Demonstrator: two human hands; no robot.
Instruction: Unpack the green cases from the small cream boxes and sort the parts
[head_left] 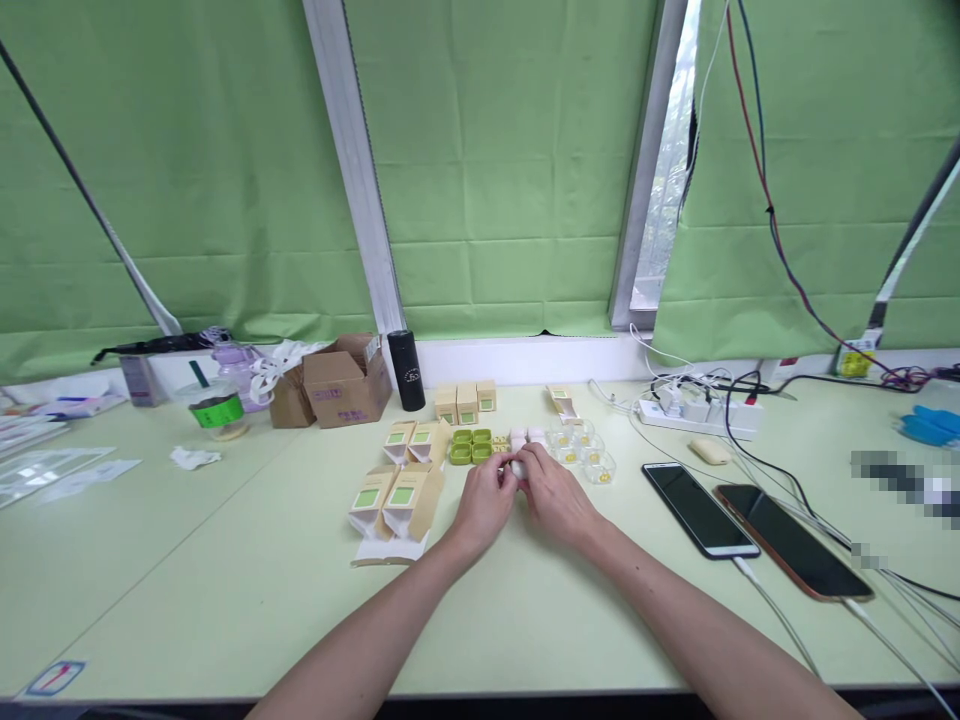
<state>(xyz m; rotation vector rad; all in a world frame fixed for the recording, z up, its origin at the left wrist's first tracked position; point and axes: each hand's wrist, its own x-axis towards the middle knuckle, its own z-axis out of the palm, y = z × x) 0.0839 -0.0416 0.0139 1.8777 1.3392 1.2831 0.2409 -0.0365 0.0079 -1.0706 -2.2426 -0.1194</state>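
Observation:
My left hand (486, 497) and my right hand (556, 497) meet over the middle of the table, fingers closed around a small white piece (518, 468). Its kind is mostly hidden by the fingertips. Just beyond the hands lie small pale pink pieces (527, 437) and small yellowish pieces (500, 443). Several green square cups (471, 447) stand left of these. To the right of my right hand are several clear plastic cups (581, 450) with yellow marks. Opened cream boxes (401, 497) with green labels lie left of my left hand.
Closed small boxes (466, 402), a black bottle (406, 371) and a cardboard carton (347, 380) stand at the back, with a lidded drink cup (217, 408) farther left. Two phones (701, 510) with cables and a power strip (701, 415) occupy the right side.

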